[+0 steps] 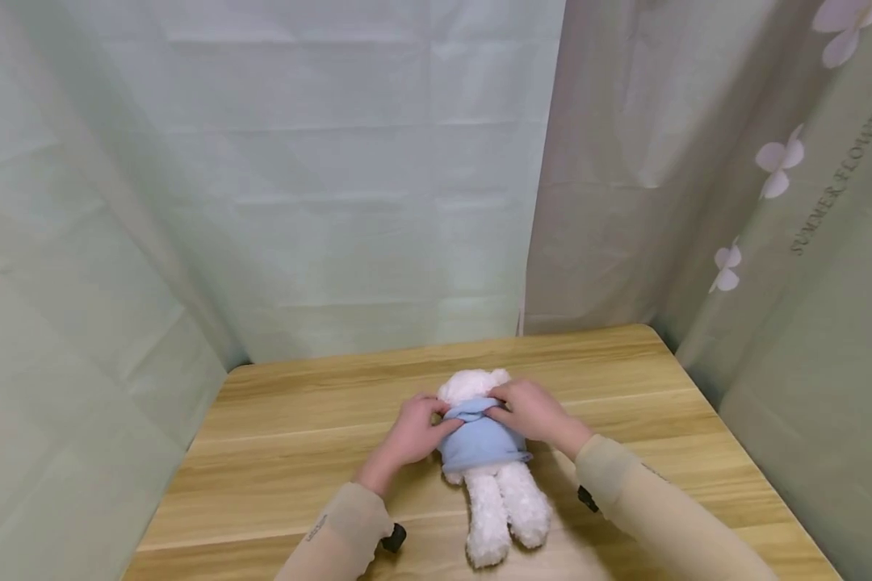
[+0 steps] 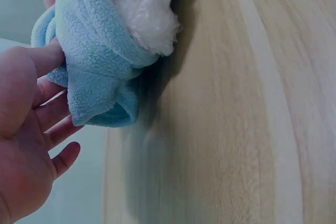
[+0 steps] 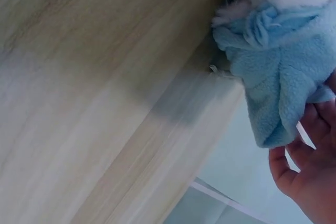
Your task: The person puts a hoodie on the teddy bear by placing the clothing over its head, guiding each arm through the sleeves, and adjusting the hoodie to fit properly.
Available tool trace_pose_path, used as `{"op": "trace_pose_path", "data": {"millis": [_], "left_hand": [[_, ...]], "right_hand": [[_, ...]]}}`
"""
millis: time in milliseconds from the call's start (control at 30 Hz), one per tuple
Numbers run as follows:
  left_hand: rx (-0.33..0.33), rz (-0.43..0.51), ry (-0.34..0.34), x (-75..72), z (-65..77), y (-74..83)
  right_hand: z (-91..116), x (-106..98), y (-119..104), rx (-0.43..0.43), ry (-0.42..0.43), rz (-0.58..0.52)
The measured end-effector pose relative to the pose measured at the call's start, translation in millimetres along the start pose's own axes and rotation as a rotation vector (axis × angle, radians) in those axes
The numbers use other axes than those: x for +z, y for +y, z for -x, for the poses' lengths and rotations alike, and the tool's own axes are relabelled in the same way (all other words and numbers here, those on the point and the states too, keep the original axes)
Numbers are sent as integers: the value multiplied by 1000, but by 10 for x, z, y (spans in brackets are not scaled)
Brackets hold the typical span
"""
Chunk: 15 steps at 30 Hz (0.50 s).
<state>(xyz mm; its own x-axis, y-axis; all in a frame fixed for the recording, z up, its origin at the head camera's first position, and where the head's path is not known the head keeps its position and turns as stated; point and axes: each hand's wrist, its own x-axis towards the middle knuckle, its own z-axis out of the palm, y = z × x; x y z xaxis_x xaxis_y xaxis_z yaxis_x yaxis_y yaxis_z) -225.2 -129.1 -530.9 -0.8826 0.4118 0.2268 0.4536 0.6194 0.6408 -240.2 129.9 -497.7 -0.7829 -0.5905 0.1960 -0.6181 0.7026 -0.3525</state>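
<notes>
A white plush toy (image 1: 509,504) lies on the wooden table, its legs toward the near edge. It wears a light blue fleece shirt (image 1: 483,442), bunched up near the neck. On the shirt's left upper edge, my left hand (image 1: 417,428) pinches the fabric between thumb and fingers. My right hand (image 1: 534,410) grips the collar on the other side. The left wrist view shows an empty-looking blue sleeve (image 2: 102,100) hanging beside the left fingers. In the right wrist view another sleeve (image 3: 278,103) hangs near the right fingers. The toy's face is not visible.
The wooden table (image 1: 298,452) spreads around the toy. Pale curtains (image 1: 334,177) surround its back and sides, the right one printed with flowers and lettering. A small black device (image 1: 394,538) sits at the left cuff, another (image 1: 587,499) at the right.
</notes>
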Motion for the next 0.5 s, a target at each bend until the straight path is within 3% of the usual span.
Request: {"op": "trace_pose_path", "data": {"millis": [167, 300, 400, 500], "left_hand": [[-3, 61, 0, 5, 8, 19], [-56, 109, 46, 34, 36, 22], [-105, 140, 81, 42, 52, 25], [-95, 119, 75, 44, 50, 17]], "right_hand": [[10, -15, 55, -45, -58, -41], [18, -17, 87, -88, -56, -84], [46, -18, 88, -70, -59, -110], [64, -9, 87, -29, -76, -144]]}}
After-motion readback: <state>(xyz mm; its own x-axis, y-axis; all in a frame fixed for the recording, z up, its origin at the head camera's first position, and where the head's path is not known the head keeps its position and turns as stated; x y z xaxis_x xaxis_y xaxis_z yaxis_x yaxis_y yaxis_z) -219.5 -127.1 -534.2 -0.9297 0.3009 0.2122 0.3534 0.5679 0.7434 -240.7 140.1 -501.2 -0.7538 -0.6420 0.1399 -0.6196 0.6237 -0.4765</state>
